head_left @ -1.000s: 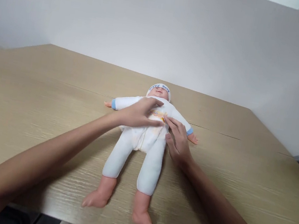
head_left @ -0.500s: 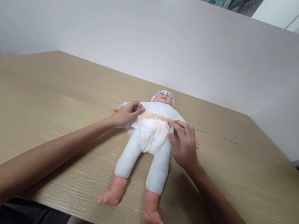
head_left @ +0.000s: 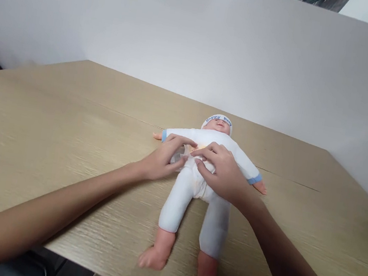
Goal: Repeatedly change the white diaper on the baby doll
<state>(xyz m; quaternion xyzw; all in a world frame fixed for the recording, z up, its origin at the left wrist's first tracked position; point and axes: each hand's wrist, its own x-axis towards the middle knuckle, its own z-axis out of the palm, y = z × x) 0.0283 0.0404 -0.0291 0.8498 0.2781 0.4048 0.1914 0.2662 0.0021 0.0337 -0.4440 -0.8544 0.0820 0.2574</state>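
A baby doll (head_left: 172, 201) in white clothes with blue cuffs lies on its back, feet towards me. A white diaper (head_left: 201, 189) with an orange-patterned waistband is around its hips. My left hand (head_left: 166, 156) is at the diaper's left side, thumb and fingers curved round a thin whitish flap (head_left: 178, 154). Across the diaper's front lies my right hand (head_left: 222, 169), its bent fingertips and thumb at the waistband, close to my left fingertips. My hands cover most of the waistband, and the exact fingertip contact is hard to make out.
The doll rests on a light wooden table (head_left: 83, 141) with a thin seam running across it. A pale wall (head_left: 184, 41) rises behind the table. Part of a chair (head_left: 23, 266) shows below the near edge.
My right hand has moved from the diaper's right side across its front, up to my left hand. My left fingers now reach further over the waistband. The view has shifted left.
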